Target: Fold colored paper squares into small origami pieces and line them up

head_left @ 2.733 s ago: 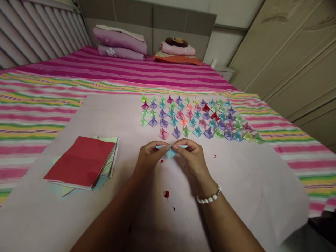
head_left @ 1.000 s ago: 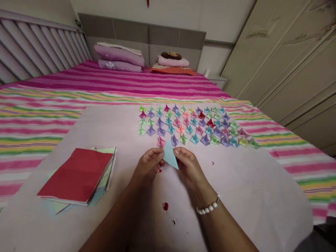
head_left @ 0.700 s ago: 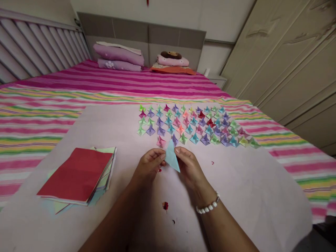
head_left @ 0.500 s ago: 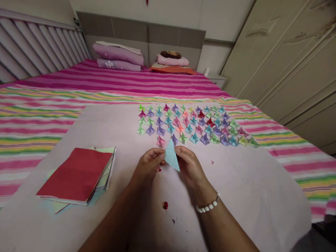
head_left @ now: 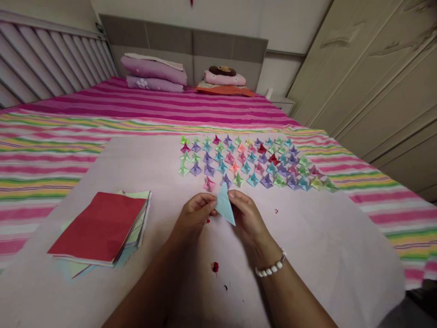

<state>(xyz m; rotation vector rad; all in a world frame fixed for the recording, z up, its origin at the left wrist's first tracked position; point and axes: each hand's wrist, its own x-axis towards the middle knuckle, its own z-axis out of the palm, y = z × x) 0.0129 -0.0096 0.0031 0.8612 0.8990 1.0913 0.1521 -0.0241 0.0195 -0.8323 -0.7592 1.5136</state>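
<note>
A light-blue sheet of origami paper (head_left: pixel 225 207), folded into a narrow triangle, is held up between my two hands. My left hand (head_left: pixel 196 213) pinches its left edge between thumb and fingers. On the other side, my right hand (head_left: pixel 248 216), with a white beaded bracelet at the wrist, grips the upper right edge; some of its fingers are hidden behind the paper. Just beyond the hands, several rows of small folded paper figures (head_left: pixel 252 179) in green, purple, blue, pink and red stand on the white sheet (head_left: pixel 307 241).
A stack of coloured paper with a red sheet (head_left: pixel 99 228) on top lies at the left. Small red scraps (head_left: pixel 214 267) are scattered near my forearms. Striped bedding (head_left: pixel 51 159) surrounds the white sheet, with folded purple bedding (head_left: pixel 153 75) by the headboard (head_left: pixel 232 45).
The blue folded paper has shifted very slightly right and down, and its tilt has altered a little. Both hands keep their hold; everything else is where it was.
</note>
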